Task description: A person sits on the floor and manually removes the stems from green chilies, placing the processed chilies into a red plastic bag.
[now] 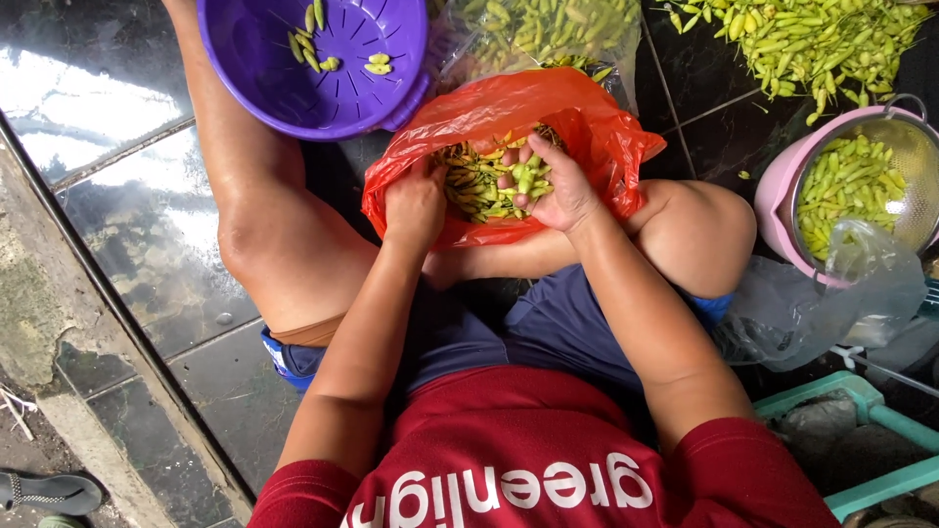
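I am seeing both hands reaching into a red plastic bag (587,117) of small green chillies (479,186), lying between the knees. The right hand (556,186) is cupping several chillies; the left hand (416,205) is gripping the bag's near edge. A purple colander (254,68) is sitting far left.

Bare dark floor tiles (127,235) lay open left of the raised knee. Ahead, the purple colander (313,61) and clear chili bag (548,29) crowded the red bag (587,117); the pink strainer bowl (782,186) blocked the right.

red-orange plastic bag (587,117) of yellow-green chillies (479,181), purple colander (254,59), pink-rimmed strainer (782,186), dark glossy floor tiles (147,225).
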